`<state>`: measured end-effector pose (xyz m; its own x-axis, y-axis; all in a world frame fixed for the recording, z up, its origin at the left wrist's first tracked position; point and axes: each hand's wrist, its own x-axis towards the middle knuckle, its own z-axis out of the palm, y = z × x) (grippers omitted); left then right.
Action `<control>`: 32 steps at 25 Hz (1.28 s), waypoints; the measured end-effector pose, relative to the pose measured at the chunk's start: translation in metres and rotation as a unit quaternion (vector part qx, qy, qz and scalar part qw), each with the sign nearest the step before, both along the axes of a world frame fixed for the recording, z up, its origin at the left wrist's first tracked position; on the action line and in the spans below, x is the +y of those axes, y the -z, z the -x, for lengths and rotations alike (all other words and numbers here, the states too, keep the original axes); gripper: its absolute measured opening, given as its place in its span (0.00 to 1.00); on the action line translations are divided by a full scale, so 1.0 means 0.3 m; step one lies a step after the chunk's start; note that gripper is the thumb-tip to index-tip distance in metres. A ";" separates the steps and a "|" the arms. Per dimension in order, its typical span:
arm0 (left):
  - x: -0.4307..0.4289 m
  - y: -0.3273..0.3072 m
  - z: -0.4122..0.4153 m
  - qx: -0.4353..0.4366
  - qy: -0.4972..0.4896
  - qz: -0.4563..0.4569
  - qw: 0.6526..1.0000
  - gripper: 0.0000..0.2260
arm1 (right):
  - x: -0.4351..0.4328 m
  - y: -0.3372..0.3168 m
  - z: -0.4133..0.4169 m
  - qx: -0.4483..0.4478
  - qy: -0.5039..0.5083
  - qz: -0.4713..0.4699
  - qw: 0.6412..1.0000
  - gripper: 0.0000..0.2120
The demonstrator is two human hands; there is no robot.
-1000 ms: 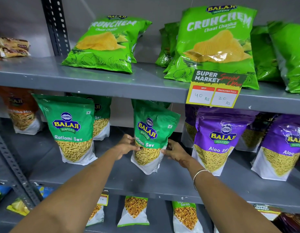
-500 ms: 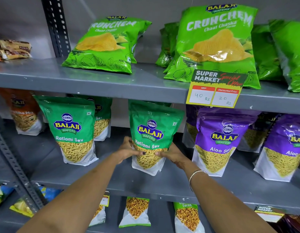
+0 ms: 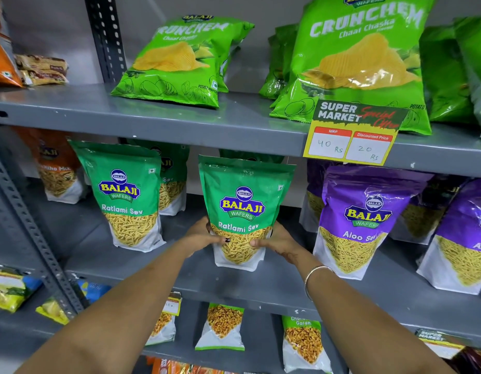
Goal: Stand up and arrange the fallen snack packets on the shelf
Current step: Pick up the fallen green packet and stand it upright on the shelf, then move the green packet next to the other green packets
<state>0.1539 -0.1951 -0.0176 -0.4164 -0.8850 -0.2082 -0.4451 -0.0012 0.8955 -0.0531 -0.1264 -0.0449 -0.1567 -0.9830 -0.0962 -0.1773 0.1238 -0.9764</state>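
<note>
A green Ratlami Sev packet (image 3: 243, 201) stands upright on the middle grey shelf (image 3: 261, 282), facing me. My left hand (image 3: 203, 234) grips its lower left side and my right hand (image 3: 277, 240) grips its lower right side, thumbs on the front. Left of it stands another green Ratlami Sev packet (image 3: 126, 195) with one more behind it. To the right stand purple Aloo Sev packets (image 3: 360, 217). Part of a green packet shows behind the held one.
Green Crunchem chip bags (image 3: 180, 60) stand on the top shelf, above a yellow price tag (image 3: 350, 136). An orange mix packet (image 3: 56, 168) stands far left. Small packets (image 3: 223, 327) sit on the lower shelf. A perforated upright post (image 3: 31, 228) runs at the left.
The held packet went from tilted to upright and square to the front. Both hands slid round to its lower sides, thumbs onto the front.
</note>
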 end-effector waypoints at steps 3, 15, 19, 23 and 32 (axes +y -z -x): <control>-0.002 0.008 -0.007 -0.004 0.000 -0.003 1.000 0.30 | 0.011 -0.021 -0.005 0.002 -0.012 -0.012 1.000 0.42; 0.002 0.015 -0.309 -0.169 -0.078 -0.052 0.981 0.11 | 0.003 -0.143 -0.160 0.233 -0.285 -0.379 0.849 0.05; -0.117 0.049 -0.592 -0.151 -0.156 -0.110 0.970 0.23 | -0.108 -0.130 -0.405 0.224 -0.279 -0.266 0.895 0.17; -0.296 0.088 -0.770 -0.042 -0.190 -0.051 0.980 0.37 | -0.292 -0.067 -0.630 0.183 -0.109 -0.135 0.968 0.44; -0.446 0.161 -0.763 0.001 -0.056 -0.009 0.998 0.28 | -0.401 0.034 -0.862 0.012 0.028 -0.064 0.997 0.36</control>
